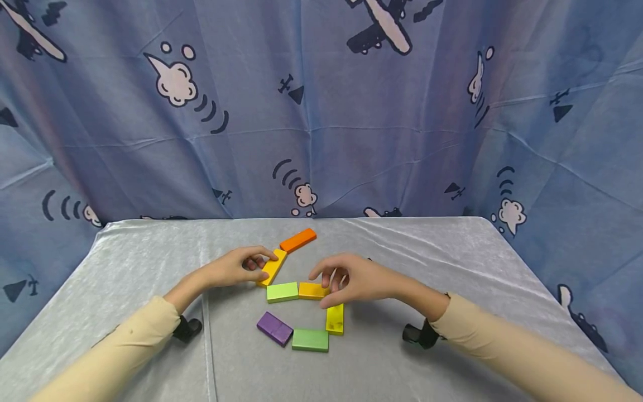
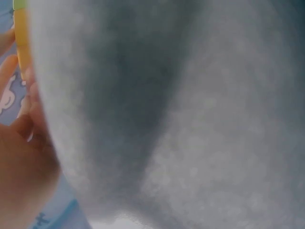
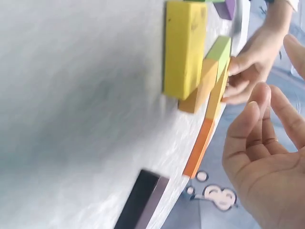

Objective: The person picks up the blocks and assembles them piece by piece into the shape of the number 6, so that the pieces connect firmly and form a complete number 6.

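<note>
My left hand (image 1: 240, 267) pinches a golden-yellow block (image 1: 274, 267), thumb near its lower end and fingertips near its upper end. That block's far end meets an orange block (image 1: 298, 240). My right hand (image 1: 358, 278), fingers loosely bent and holding nothing, hovers over an amber block (image 1: 312, 290) and partly covers it. Beside the amber block lies a light green block (image 1: 282, 292). A bright yellow block (image 1: 335, 319) runs toward me from there, then a green block (image 1: 310, 340) and a purple block (image 1: 274, 328) continue the curved row.
A dark block (image 3: 143, 198) lies on the cloth in the right wrist view, mostly hidden behind my right hand in the head view. Pale grey cloth (image 1: 241, 368) with creases covers the table. A blue patterned curtain (image 1: 321, 111) hangs behind and at the sides.
</note>
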`<state>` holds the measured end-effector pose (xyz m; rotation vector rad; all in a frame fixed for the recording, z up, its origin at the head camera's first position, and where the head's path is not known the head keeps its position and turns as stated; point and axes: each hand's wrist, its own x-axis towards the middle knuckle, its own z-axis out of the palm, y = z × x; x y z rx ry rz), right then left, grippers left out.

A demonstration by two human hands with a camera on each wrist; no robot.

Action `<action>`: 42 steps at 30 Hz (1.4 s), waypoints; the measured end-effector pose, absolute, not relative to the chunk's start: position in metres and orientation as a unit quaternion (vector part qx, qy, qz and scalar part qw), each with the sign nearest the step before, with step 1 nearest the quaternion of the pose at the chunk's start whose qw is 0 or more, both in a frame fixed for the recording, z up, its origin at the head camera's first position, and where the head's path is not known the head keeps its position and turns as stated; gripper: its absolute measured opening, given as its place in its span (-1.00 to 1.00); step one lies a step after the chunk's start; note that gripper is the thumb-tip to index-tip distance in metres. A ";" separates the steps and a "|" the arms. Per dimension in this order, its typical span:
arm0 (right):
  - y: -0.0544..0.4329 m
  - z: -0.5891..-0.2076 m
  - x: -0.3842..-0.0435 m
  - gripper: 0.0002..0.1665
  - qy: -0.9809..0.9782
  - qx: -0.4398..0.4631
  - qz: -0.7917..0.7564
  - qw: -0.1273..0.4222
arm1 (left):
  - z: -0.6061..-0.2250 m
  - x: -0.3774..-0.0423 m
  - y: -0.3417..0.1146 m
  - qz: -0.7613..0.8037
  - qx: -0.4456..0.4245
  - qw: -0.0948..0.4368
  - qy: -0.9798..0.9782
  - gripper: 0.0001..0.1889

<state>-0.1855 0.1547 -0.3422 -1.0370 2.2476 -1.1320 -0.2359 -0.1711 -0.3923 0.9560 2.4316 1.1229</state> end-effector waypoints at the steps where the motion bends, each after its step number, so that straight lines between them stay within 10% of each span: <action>1: 0.160 -0.342 -0.186 -0.47 0.808 -0.368 -0.412 0.205 | -0.392 -0.236 -0.171 0.391 0.333 0.148 0.845 -0.58; 22: 0.249 -0.364 -0.202 -0.46 0.853 -0.292 -0.424 0.088 | -0.392 -0.237 -0.171 0.393 0.334 0.153 0.843 -0.57; 42: 0.238 -0.395 -0.184 -0.16 0.912 -0.136 -0.387 -0.008 | -0.392 -0.236 -0.171 0.398 0.334 0.156 0.840 -0.57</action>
